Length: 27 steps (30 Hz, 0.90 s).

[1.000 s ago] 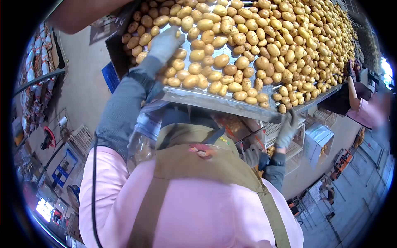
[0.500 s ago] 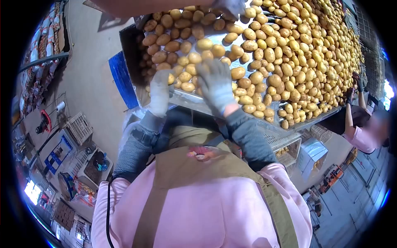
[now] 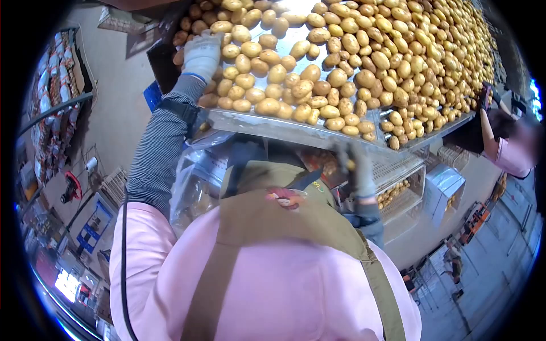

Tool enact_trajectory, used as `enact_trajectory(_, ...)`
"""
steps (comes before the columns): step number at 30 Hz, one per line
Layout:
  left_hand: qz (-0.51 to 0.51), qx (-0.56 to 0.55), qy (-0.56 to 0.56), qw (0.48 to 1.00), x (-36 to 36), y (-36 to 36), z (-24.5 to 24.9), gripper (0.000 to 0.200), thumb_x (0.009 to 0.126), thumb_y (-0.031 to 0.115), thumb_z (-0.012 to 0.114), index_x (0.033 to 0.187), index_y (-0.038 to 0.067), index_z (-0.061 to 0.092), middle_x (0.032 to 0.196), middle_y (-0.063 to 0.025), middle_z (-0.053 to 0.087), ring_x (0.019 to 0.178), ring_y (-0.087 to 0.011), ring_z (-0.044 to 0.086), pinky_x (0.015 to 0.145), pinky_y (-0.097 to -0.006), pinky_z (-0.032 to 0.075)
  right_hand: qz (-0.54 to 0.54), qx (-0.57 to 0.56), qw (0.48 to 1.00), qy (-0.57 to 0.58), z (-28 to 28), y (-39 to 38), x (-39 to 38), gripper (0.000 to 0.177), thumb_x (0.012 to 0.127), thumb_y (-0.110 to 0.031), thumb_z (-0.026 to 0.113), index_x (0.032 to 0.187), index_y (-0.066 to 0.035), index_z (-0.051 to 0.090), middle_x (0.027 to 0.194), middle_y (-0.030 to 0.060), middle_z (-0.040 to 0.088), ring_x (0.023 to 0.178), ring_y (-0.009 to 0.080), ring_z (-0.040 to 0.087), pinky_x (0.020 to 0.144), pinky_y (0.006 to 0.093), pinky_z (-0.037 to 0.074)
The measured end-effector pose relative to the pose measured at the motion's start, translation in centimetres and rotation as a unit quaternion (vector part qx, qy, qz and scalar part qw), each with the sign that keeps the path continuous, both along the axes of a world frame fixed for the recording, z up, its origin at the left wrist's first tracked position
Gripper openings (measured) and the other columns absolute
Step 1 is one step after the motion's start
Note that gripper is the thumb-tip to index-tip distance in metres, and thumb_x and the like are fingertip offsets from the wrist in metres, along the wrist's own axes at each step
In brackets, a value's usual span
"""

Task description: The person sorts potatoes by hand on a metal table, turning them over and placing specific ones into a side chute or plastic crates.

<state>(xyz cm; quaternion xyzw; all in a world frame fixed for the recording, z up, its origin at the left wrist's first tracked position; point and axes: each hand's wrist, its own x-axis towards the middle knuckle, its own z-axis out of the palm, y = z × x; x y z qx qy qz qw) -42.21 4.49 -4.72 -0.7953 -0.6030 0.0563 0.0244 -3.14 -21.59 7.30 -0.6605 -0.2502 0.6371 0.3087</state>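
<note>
Many yellow-brown potatoes lie spread over the metal sorting table. My left hand, in a grey-white work glove, reaches over its left end with the fingers laid against potatoes there. Below the front edge of the table is my right hand, gloved too and smeared by motion. It is lowered beside my apron, near an opening where more potatoes show. A small yellowish patch appears by its fingers, but I cannot tell whether it holds a potato.
A plastic crate with potatoes stands under the table, beside a pale blue box. A clear plastic bag hangs at the front left. Another person works at the right end. Filled sacks are stacked far left.
My right hand has left the potatoes on the table and dropped below its front edge. My left hand has moved up and left across the potatoes. The view has shifted.
</note>
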Motion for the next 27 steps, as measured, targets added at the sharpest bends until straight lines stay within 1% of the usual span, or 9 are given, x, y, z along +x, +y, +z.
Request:
enact_trajectory(4,0.077,-0.072,-0.065,0.992,0.4,1.5,0.6,0.032,0.086,0.018,0.065,0.117,0.014,0.065,0.117,-0.0208,0.065,0.107,-0.0399,0.068,0.089,-0.0472,0.056,-0.310,-0.148,0.937,-0.061,-6.6,-18.7,17.6,0.041,0.102,-0.049,0.054,0.104,-0.009,0.062,0.078,0.0004,0.061,0.058,0.0121,0.056,0.044,0.0234,0.038)
enact_trajectory(6,0.097,-0.083,-0.110,0.986,0.1,2.3,-0.2,0.036,0.086,0.019,0.065,0.122,0.014,0.065,0.120,-0.0225,0.066,0.110,-0.0388,0.067,0.093,-0.0458,0.055,-0.451,-0.188,0.854,-0.180,-4.6,-23.5,21.3,0.046,0.102,-0.035,0.058,0.136,-0.004,0.058,0.120,0.0140,0.066,0.100,0.0217,0.065,0.077,0.0349,0.055)
enact_trajectory(7,0.098,-0.078,-0.151,0.981,-1.2,3.0,-2.5,0.038,0.086,0.020,0.066,0.124,0.014,0.065,0.120,-0.0230,0.067,0.110,-0.0379,0.067,0.094,-0.0449,0.054,-0.434,-0.161,0.843,-0.273,-6.7,-26.0,24.4,0.051,0.102,-0.031,0.059,0.142,-0.001,0.053,0.131,0.0163,0.063,0.113,0.0248,0.062,0.096,0.0380,0.051)
enact_trajectory(11,0.172,-0.021,-0.371,0.912,-2.0,1.1,-0.8,0.040,0.087,0.023,0.069,0.124,0.010,0.067,0.118,-0.0206,0.070,0.107,-0.0301,0.069,0.094,-0.0389,0.053,-0.202,0.058,0.872,-0.442,-5.7,-16.0,18.3,0.041,0.101,-0.023,0.058,0.133,0.003,0.060,0.128,0.0147,0.066,0.114,0.0244,0.062,0.100,0.0333,0.047)
enact_trajectory(15,0.262,-0.018,-0.737,0.622,-1.8,-3.6,2.8,0.026,0.097,0.015,0.061,0.120,0.003,0.066,0.106,-0.0082,0.070,0.092,-0.0169,0.066,0.081,-0.0283,0.054,0.185,0.263,0.822,-0.470,-2.8,1.3,-0.9,0.044,0.090,-0.012,0.068,0.133,-0.004,0.060,0.130,0.0165,0.061,0.125,0.0315,0.055,0.109,0.0406,0.042)
enact_trajectory(17,0.257,-0.189,-0.894,0.315,-1.1,-9.5,3.1,0.037,0.102,0.021,0.054,0.136,0.006,0.058,0.116,-0.0088,0.067,0.104,-0.0145,0.062,0.086,-0.0276,0.050,0.268,0.343,0.832,-0.344,-3.9,6.2,-9.5,0.068,0.076,-0.024,0.084,0.137,-0.013,0.058,0.144,0.0211,0.049,0.140,0.0373,0.043,0.117,0.0534,0.031)
enact_trajectory(19,0.321,-0.205,-0.889,0.253,-0.3,-12.5,3.3,0.027,0.104,0.026,0.055,0.125,0.009,0.060,0.103,-0.0058,0.066,0.085,-0.0096,0.061,0.068,-0.0225,0.047,0.344,0.445,0.698,-0.445,-4.8,8.9,-14.7,0.058,0.080,-0.028,0.078,0.134,-0.019,0.060,0.146,0.0166,0.048,0.141,0.0363,0.041,0.114,0.0594,0.029)
enact_trajectory(22,0.434,-0.244,-0.768,0.403,0.4,-14.0,5.0,0.021,0.104,0.032,0.056,0.091,0.016,0.053,0.073,0.0060,0.052,0.048,-0.0004,0.037,0.041,-0.0185,0.026,0.435,0.444,0.660,-0.422,-6.6,13.2,-18.2,0.047,0.084,-0.032,0.070,0.130,-0.021,0.062,0.142,0.0137,0.052,0.137,0.0343,0.044,0.107,0.0603,0.031)
enact_trajectory(27,0.389,-0.133,-0.697,0.587,-1.8,-16.6,-0.7,0.018,0.102,0.028,0.058,0.094,0.012,0.060,0.068,0.0036,0.052,0.048,-0.0026,0.040,0.043,-0.0193,0.029,0.372,0.444,0.637,-0.509,-9.4,24.7,-20.5,0.040,0.091,-0.041,0.064,0.127,-0.023,0.066,0.130,0.0062,0.062,0.119,0.0286,0.054,0.099,0.0575,0.040)
